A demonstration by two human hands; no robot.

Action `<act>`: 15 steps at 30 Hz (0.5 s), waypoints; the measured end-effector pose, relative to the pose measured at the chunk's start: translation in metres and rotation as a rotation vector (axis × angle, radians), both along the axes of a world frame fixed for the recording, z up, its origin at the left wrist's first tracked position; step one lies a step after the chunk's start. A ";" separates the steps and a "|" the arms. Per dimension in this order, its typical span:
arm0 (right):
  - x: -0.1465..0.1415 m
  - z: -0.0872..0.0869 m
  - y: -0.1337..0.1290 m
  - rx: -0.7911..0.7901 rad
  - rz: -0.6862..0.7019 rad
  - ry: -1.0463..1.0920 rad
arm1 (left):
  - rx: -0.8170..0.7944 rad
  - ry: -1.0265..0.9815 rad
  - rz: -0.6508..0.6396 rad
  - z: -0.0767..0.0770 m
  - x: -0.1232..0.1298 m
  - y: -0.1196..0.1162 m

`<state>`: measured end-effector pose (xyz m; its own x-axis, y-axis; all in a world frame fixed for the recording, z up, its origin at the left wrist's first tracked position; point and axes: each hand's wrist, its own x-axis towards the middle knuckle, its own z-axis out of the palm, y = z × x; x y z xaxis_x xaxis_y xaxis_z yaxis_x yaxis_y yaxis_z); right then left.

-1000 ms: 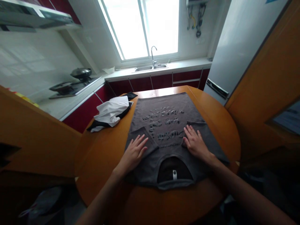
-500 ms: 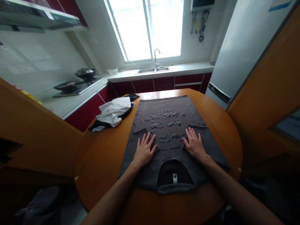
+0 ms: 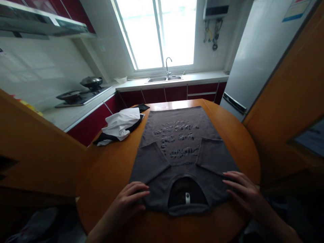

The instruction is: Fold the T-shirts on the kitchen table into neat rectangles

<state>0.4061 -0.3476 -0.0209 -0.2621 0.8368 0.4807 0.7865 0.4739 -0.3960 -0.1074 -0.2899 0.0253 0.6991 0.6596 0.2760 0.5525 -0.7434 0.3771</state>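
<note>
A dark grey T-shirt lies flat, its collar toward me and both short sleeves folded inward over the printed front. At its near left shoulder is my left hand, open, with slightly bent fingers at the fabric's edge; its thumb is partly hidden. My right hand is at the opposite shoulder, open, fingers apart and reaching over the shirt's right edge. A small white label shows inside the neck opening.
The shirt lies on a round wooden table. White and black clothes are heaped at the table's far left. Beyond stand a counter with a sink, a stove with pans and a fridge.
Both hands have drawn back toward me and outward, from the folded sleeves on the shirt's front to its near shoulder edges. The sleeves remain folded inward.
</note>
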 end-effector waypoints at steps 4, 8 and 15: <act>0.012 -0.007 -0.015 -0.020 0.034 -0.065 | 0.093 0.036 0.068 -0.010 -0.024 -0.016; 0.015 -0.008 -0.019 0.004 0.069 -0.118 | 0.105 0.032 0.101 -0.018 -0.030 -0.027; 0.018 -0.016 -0.018 0.074 0.065 -0.144 | 0.153 0.016 0.128 -0.019 -0.024 -0.029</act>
<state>0.4236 -0.3660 -0.0370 -0.3856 0.7795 0.4936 0.7993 0.5495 -0.2433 -0.1318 -0.3192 0.0064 0.6173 0.6949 0.3688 0.6514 -0.7143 0.2556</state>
